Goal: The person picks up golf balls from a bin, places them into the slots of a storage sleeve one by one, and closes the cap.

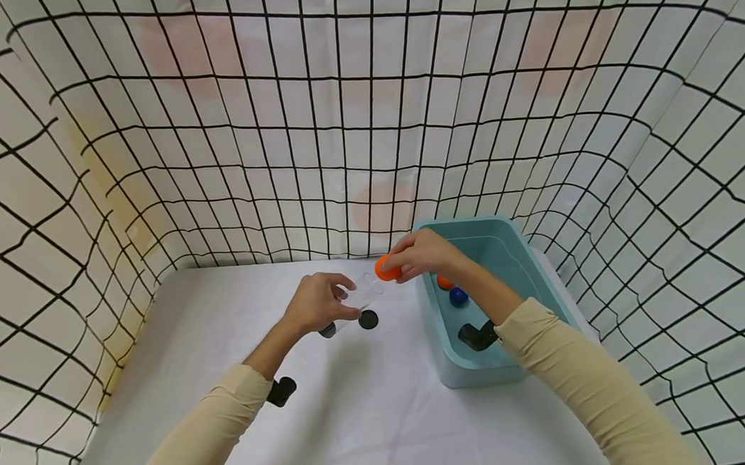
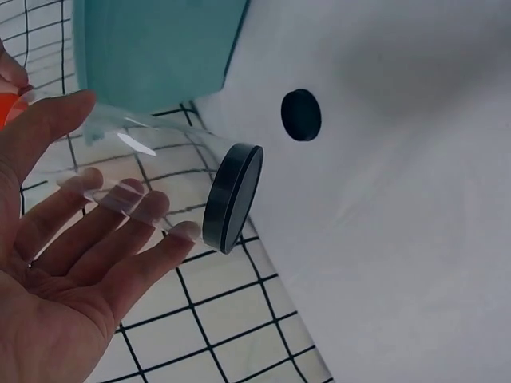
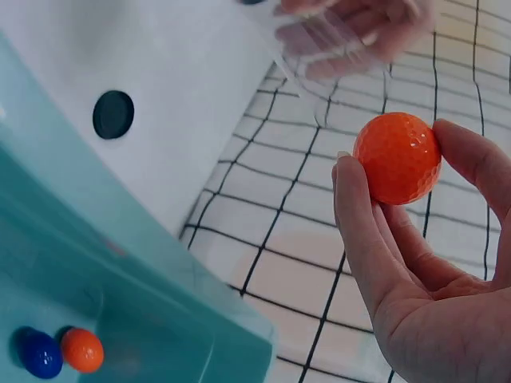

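My left hand point(image 1: 316, 306) holds a clear plastic tube point(image 2: 180, 148) that lies tilted, its thumb on one side and fingers on the other. A black cap point(image 2: 233, 198) closes the tube's near end. Between the thumb and fingertips of my right hand point(image 1: 430, 252) is an orange golf ball point(image 3: 398, 158), just off the tube's open far end. In the right wrist view a small gap shows between ball and tube rim. A loose black cap point(image 1: 368, 319) lies on the white table below the hands.
The teal bin point(image 1: 453, 378) stands at the right under my right forearm. Inside it are a blue ball point(image 1: 458, 297), another orange ball point(image 1: 444, 283) and a black elbow-shaped piece point(image 1: 477, 337). Another black elbow piece point(image 1: 283, 391) lies beside my left forearm. Black netting point(image 1: 342, 127) surrounds the table.
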`<state>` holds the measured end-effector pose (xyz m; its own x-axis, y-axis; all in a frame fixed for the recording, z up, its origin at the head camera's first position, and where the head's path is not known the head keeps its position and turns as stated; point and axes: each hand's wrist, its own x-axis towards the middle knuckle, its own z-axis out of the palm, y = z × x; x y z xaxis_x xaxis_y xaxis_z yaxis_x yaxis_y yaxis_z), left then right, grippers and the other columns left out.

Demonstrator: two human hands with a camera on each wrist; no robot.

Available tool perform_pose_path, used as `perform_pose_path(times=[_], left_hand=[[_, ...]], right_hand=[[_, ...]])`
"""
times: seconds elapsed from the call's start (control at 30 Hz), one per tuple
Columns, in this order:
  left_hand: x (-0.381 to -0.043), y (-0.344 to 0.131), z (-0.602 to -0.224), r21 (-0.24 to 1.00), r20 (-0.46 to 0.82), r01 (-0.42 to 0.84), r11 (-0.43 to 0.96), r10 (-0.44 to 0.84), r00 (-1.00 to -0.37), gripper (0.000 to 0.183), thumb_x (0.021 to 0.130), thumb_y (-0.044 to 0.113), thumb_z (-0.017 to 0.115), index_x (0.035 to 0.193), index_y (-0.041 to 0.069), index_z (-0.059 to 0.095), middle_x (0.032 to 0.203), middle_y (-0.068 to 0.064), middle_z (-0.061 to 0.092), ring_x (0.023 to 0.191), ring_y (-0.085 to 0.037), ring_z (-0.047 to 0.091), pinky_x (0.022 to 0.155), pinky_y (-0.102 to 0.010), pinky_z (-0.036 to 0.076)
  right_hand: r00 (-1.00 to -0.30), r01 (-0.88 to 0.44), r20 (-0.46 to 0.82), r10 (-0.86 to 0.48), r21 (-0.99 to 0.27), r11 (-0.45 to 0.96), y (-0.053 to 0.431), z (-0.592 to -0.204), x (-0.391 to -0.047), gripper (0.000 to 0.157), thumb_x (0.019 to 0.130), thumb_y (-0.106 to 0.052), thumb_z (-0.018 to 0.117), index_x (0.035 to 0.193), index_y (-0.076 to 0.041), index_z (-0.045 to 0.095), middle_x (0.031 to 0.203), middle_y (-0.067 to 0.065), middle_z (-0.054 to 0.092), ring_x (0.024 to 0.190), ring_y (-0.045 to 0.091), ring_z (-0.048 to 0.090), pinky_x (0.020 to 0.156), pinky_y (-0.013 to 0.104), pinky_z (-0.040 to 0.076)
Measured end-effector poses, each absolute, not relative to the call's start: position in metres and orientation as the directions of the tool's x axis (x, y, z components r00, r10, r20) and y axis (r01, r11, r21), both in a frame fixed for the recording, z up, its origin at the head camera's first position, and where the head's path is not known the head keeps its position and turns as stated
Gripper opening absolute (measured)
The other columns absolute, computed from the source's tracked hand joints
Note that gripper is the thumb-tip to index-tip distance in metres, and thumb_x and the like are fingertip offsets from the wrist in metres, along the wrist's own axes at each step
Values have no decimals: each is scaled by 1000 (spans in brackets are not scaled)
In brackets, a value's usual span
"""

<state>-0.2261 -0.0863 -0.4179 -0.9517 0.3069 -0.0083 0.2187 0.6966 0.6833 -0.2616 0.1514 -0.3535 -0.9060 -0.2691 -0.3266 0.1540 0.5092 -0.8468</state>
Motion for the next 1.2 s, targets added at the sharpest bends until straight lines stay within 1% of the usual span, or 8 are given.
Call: perform_pose_path(times=[0.07, 0.2, 0.27, 0.43, 0.53, 0.77, 0.97, 1.2], left_hand=[[-225, -85, -416, 683, -11, 219, 697, 310, -951, 36, 73, 24, 90, 105, 14, 77, 97, -8, 77, 89, -19, 72, 73, -32, 58], [-224, -84, -414, 681, -12, 222, 698, 314, -949, 36, 73, 25, 90, 104, 14, 76, 96, -7, 77, 89, -18, 72, 72, -31, 58], [-224, -84, -414, 677, -7, 228, 700, 316, -949, 35, 73, 25, 90, 104, 14, 76, 96, -6, 77, 88, -18, 72, 72, -31, 57], [-225, -83, -413, 673, 1, 244, 699, 328, -945, 36, 73, 26, 90, 104, 14, 77, 95, -6, 77, 88, -17, 72, 72, -31, 58], [-225, -83, -414, 680, -2, 244, 692, 334, -943, 36, 73, 25, 90, 104, 13, 77, 94, -7, 77, 87, -17, 72, 72, -31, 58], [-226, -84, -417, 674, 14, 262, 691, 342, -939, 36, 71, 25, 91, 102, 15, 77, 93, -6, 77, 85, -16, 72, 71, -30, 57], [-227, -85, -417, 680, 39, 276, 680, 343, -939, 37, 71, 26, 90, 103, 14, 77, 90, -6, 77, 82, -17, 69, 67, -29, 55], [-225, -87, -417, 690, 17, 239, 683, 315, -949, 37, 71, 26, 90, 103, 14, 77, 91, -7, 77, 83, -19, 71, 68, -31, 58]], right_hand=[[-904, 141, -323, -281, -844, 517, 147, -357, -259, 38, 84, -24, 82, 113, -1, 72, 113, 17, 72, 89, 29, 74, 84, 37, 61], [-896, 135, -322, -307, -854, 502, 141, -363, -257, 33, 84, -21, 81, 109, -1, 73, 114, 17, 70, 89, 31, 74, 83, 37, 61], [-893, 134, -326, -312, -851, 507, 140, -365, -255, 33, 84, -22, 81, 109, -2, 73, 114, 16, 70, 86, 27, 74, 82, 35, 61], [-884, 133, -336, -324, -848, 514, 137, -369, -252, 34, 84, -24, 81, 109, -4, 72, 110, 15, 71, 83, 25, 75, 85, 36, 61], [-878, 135, -343, -332, -846, 516, 136, -371, -251, 34, 84, -25, 82, 110, -5, 72, 109, 13, 71, 84, 24, 74, 88, 38, 60], [-862, 142, -364, -353, -841, 522, 137, -374, -251, 36, 84, -28, 81, 111, -7, 70, 108, 11, 72, 86, 24, 73, 90, 38, 59], [-852, 158, -370, -371, -857, 490, 140, -372, -253, 42, 86, -25, 80, 118, -2, 67, 114, 12, 70, 92, 25, 74, 95, 42, 57], [-859, 150, -368, -356, -846, 512, 148, -369, -255, 45, 88, -29, 79, 122, -3, 66, 121, 13, 69, 98, 25, 74, 94, 39, 58]])
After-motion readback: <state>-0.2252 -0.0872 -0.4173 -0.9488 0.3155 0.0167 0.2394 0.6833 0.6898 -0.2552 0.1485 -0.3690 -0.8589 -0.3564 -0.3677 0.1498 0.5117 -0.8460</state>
